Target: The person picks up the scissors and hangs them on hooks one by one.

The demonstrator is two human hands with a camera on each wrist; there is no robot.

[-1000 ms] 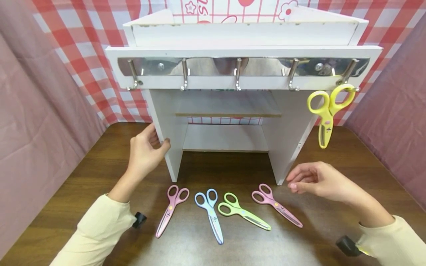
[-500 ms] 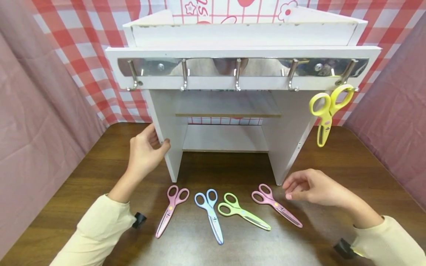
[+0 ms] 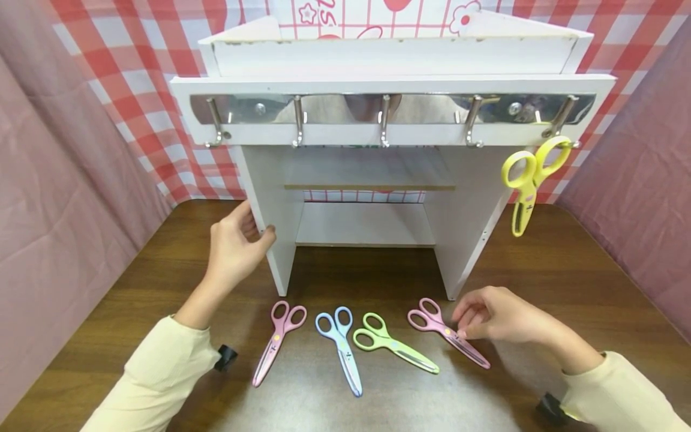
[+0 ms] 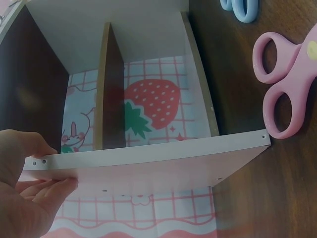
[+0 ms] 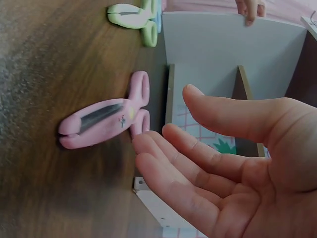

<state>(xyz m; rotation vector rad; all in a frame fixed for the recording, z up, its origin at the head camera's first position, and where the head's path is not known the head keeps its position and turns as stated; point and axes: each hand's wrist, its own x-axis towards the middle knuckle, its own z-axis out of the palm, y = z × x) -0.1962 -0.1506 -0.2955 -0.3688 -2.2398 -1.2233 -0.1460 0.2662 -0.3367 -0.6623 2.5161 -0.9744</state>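
Note:
My left hand grips the front edge of the left side panel of a white shelf unit; in the left wrist view the thumb is on one face and the fingers on the other. My right hand hovers beside the right pink scissors, its fingers relaxed and holding nothing, as the right wrist view also shows. Yellow scissors hang by one handle loop from the rightmost hook. On the table lie green scissors, blue scissors and another pair of pink scissors.
A metal hook rail with several hooks crosses the unit's front; the hooks left of the yellow scissors are bare. The unit stands on a brown wooden table. Behind it hangs a red checked cloth, with pink fabric at the sides.
My right hand has moved left and down, closer to the right pink scissors. The hanging yellow scissors have swung slightly. My left hand has stayed in place.

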